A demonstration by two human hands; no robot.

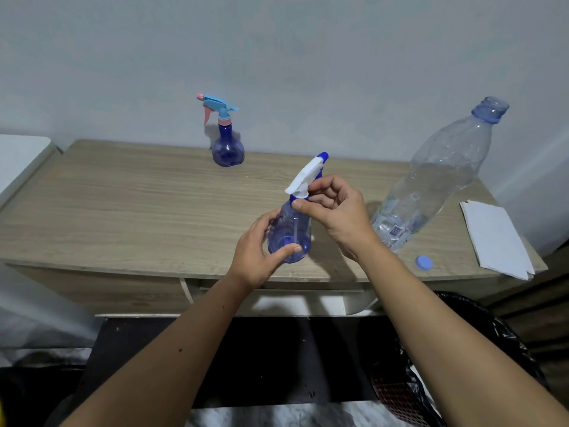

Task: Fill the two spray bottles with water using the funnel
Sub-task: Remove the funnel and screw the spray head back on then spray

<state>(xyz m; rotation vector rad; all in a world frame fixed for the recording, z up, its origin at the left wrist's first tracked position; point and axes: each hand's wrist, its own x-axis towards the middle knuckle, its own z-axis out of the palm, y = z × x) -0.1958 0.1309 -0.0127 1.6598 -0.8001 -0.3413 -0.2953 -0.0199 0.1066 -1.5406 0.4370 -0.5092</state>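
A blue translucent spray bottle (292, 232) with a white and blue trigger head stands near the front edge of the wooden table (123, 204). My left hand (255, 257) wraps around its round base. My right hand (335, 211) pinches the collar under the trigger head with thumb and fingers. A second spray bottle (227, 146), blue with a light-blue and pink head, stands alone at the back of the table. A large clear water bottle (437, 177), uncapped and nearly empty, stands to the right. No funnel is in view.
A blue bottle cap (424, 262) lies near the front edge at the right. A stack of white paper (495, 238) sits at the table's right end. A bin lined with a black bag (462, 359) stands below right. A white surface (18, 158) adjoins the left.
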